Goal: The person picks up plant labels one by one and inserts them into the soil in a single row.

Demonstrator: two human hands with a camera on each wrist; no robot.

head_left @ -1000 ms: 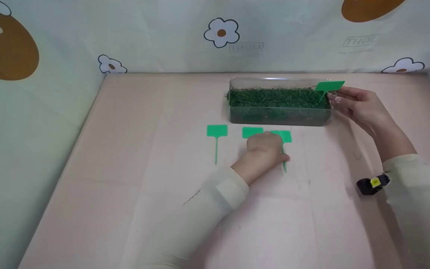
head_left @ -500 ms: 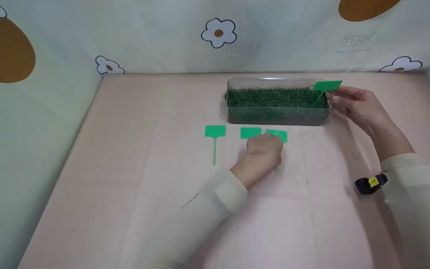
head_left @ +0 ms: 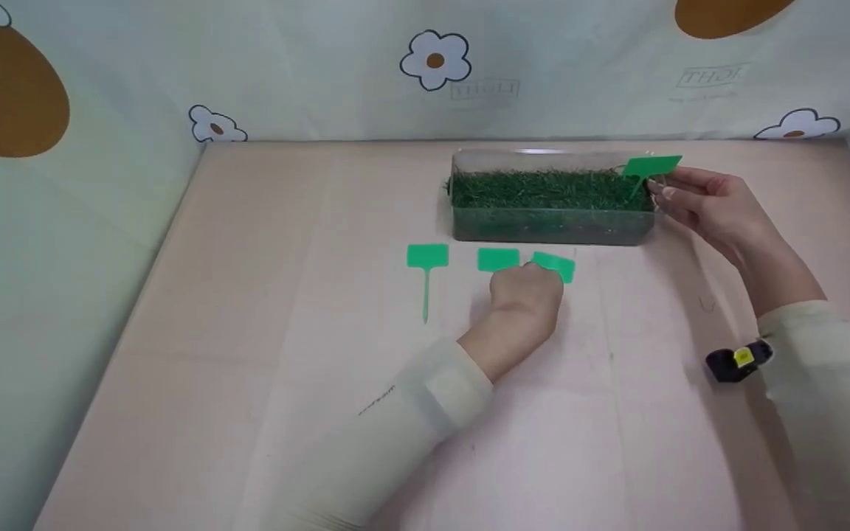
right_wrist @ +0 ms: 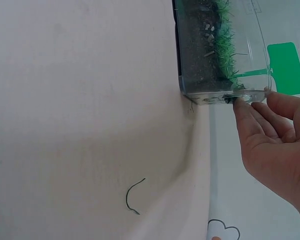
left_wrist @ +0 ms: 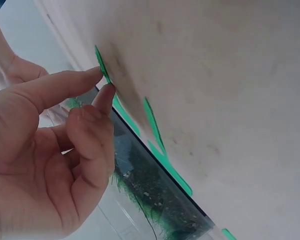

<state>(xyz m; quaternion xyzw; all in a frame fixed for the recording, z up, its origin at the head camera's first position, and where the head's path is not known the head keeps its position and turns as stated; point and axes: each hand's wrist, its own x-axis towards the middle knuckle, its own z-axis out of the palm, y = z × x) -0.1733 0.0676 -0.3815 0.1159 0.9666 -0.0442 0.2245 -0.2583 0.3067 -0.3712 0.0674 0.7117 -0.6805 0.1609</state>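
Basically, L hand [head_left: 524, 299] pinches R tag [head_left: 554, 265] by its stem, thumb & finger together on it; plate's just in front of the clear box [head_left: 550, 227]. From the head view that hand blocks the stem of mid tag [head_left: 497, 259]. L tag [head_left: 427, 255] lies flat on the table [head_left: 270, 295], apart from the hand. 4th tag [head_left: 652, 165] stands tilted in the grass [head_left: 536, 189] at box's R end. R hand [head_left: 720, 210] has fingertips touching that end; can't tell if they pinch it. Loose thread [right_wrist: 128, 196] on table nr box. Black gadget [head_left: 724, 366] at R sleeve [head_left: 831, 413] w/ yellow label [head_left: 744, 358], print too small to read. Back wall [head_left: 307, 74] has flowers [head_left: 417, 62] & faint boxed lettering [head_left: 713, 76], approx. "THO", rest unclear.
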